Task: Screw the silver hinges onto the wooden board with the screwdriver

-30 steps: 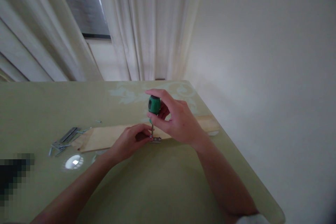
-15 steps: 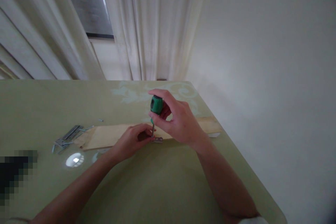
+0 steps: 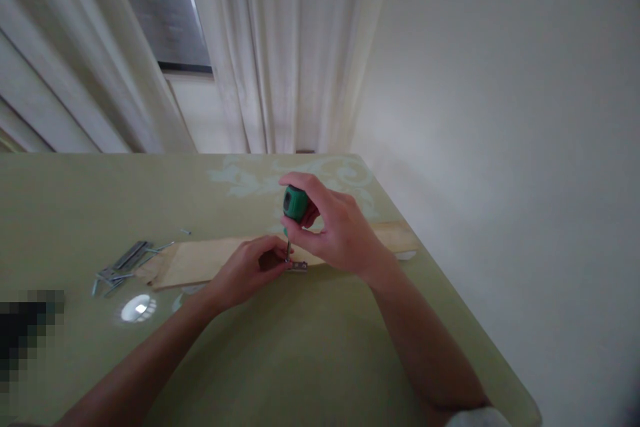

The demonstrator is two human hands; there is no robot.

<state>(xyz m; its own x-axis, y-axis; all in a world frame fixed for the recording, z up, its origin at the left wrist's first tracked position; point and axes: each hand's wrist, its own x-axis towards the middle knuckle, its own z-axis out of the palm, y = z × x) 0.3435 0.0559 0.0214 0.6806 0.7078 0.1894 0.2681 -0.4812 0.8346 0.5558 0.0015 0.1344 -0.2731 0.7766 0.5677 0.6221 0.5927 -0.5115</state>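
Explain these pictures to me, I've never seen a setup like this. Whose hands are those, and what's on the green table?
There is no machine here. Every picture comes from one camera worn on a person's head, looking down at their own bare hands. The right hand grips a green-handled screwdriver, held upright with its tip on a small metal plate at the near edge of a wooden board. The left hand has its fingers by that plate; whether they pinch it is hard to tell. The board lies on the table. More metal pieces lie by the board's left end. Pale curtains hang behind.
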